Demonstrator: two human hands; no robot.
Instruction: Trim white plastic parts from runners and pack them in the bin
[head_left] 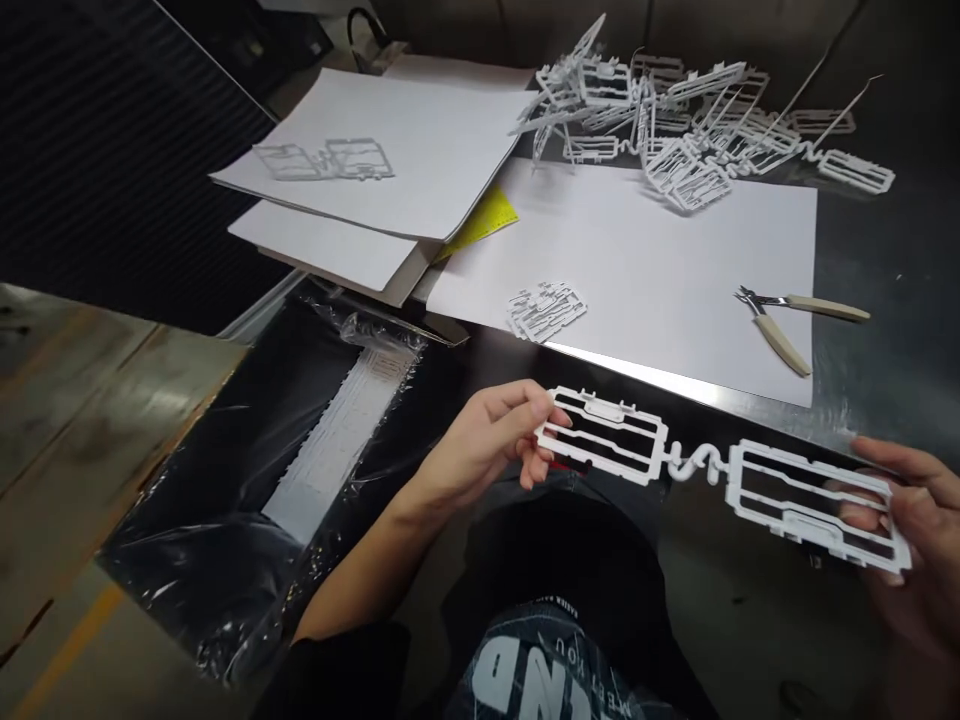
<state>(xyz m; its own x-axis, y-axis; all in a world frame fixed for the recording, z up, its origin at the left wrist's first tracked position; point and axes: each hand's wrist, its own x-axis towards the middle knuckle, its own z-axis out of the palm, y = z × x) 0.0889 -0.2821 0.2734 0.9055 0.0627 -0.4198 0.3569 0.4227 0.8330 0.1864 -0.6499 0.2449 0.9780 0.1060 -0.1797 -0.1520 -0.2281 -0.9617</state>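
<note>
A white molded plastic part [660, 470] is stretched between both hands in front of my body: two slotted rectangular frames joined by a curvy S-shaped runner. My left hand [495, 430] pinches the outer end of the left frame between thumb and fingers. On the far end of the right frame, my right hand [919, 500] grips with the thumb on top and fingers behind it. Beyond the part, on white paper, lie nippers [784, 305] with cream handles, their jaws pointing left. A small stack of white frames [546, 311] rests near the paper's front edge.
Tangled white molded parts [675, 120] are heaped at the back right. Paper sheets [435, 130] carry one more joined pair of frames [326, 160]; a yellow ruler-like piece [484, 220] pokes out beneath. Lower left, a black-lined box [187, 480] holds a long row of stacked frames [341, 430].
</note>
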